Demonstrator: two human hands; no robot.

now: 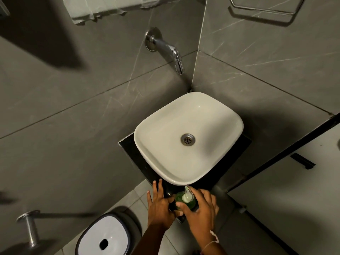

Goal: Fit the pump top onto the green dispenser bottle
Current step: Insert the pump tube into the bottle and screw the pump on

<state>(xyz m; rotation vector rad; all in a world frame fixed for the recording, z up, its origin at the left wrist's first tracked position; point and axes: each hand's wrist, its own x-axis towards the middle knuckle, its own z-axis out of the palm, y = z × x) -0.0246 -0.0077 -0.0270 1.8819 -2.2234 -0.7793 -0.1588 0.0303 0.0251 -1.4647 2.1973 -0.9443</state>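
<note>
A green dispenser bottle [190, 204] stands on the black counter [128, 150] just in front of the white basin. A pale pump top [187, 195] sits on the bottle's neck, its nozzle pointing toward the basin. My right hand [200, 208] wraps around the bottle from the right, thumb across its front. My left hand [160, 201] rests flat on the counter edge to the left of the bottle, fingers spread, thumb reaching toward the bottle's base. Whether the thumb touches the bottle is unclear.
A white basin [207, 162] with a metal drain fills the counter behind the bottle. A chrome wall tap [171, 50] juts out above it. A white-lidded bin [104, 236] stands on the floor at the lower left, next to a metal roll holder [29, 227].
</note>
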